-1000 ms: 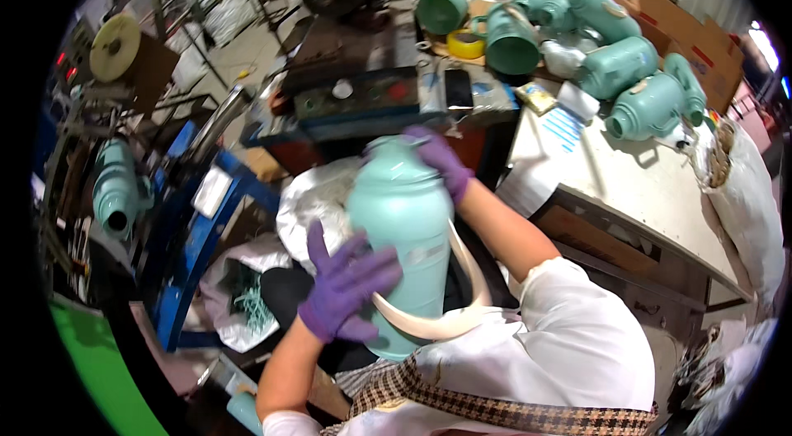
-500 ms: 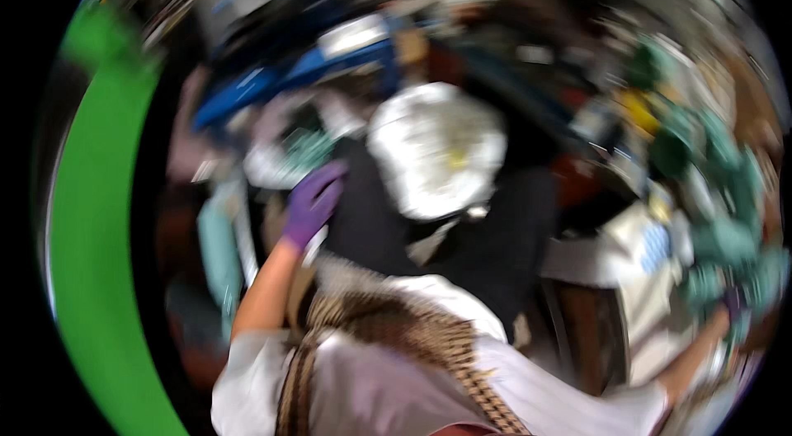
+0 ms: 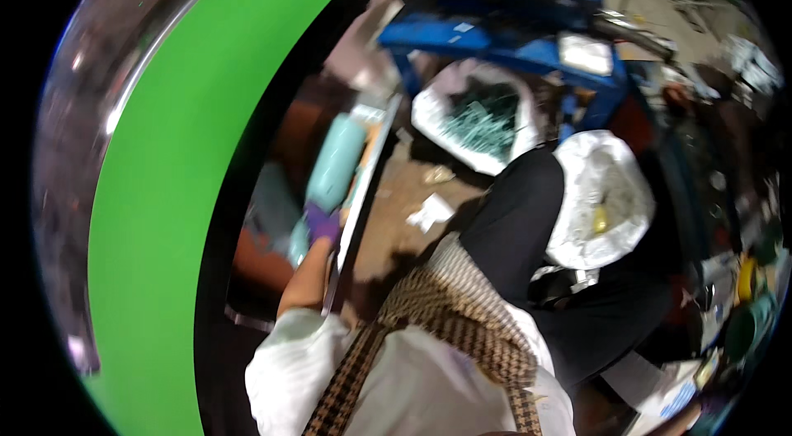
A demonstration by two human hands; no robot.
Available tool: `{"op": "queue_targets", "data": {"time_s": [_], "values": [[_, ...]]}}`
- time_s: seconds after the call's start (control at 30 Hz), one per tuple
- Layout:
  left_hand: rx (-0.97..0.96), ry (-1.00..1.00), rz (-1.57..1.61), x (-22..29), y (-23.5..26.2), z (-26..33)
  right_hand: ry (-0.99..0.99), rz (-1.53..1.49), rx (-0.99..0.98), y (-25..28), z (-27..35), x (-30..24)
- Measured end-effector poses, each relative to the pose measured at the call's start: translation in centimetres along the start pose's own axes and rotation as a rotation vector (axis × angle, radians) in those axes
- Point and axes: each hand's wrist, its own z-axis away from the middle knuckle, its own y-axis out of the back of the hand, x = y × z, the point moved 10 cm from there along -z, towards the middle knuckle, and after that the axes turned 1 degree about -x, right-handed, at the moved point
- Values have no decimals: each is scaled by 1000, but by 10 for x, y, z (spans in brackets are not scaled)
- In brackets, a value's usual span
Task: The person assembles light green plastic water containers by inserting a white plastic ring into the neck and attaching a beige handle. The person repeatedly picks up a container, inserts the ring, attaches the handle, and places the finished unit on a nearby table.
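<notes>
My left hand [image 3: 322, 223] wears a purple glove and reaches down at the left into an open, light-edged bin. Its fingers close round a teal, rounded cylinder-shaped piece [image 3: 337, 160], which shows above and below the glove. A greyer rounded piece [image 3: 276, 197] lies beside it in the bin. At the far lower right, my right hand [image 3: 708, 405] is dark and small at the picture's rim, close to several teal pieces [image 3: 751, 325]. Its fingers cannot be made out.
Between my knees stands a white sack [image 3: 569, 230]. A second white sack [image 3: 425, 118] holds teal strips [image 3: 483, 127] beneath a blue metal bench [image 3: 478, 42]. A bright green curved panel [image 3: 157, 213] rises at my left. Paper scraps [image 3: 431, 212] lie on the brown floor.
The view has swung left, so the sacks and bench appear farther right. My left hand has moved from beside my knee into the bin, onto the teal piece.
</notes>
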Motion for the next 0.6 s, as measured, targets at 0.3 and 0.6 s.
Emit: {"op": "queue_targets", "data": {"time_s": [0.3,0.6], "values": [[-136,764,664,-87,-75,-45,566,-351,-779,-156,97,-366],[284,-947,813,386,174,64,873,-373,-952,-184,156,-430]]}}
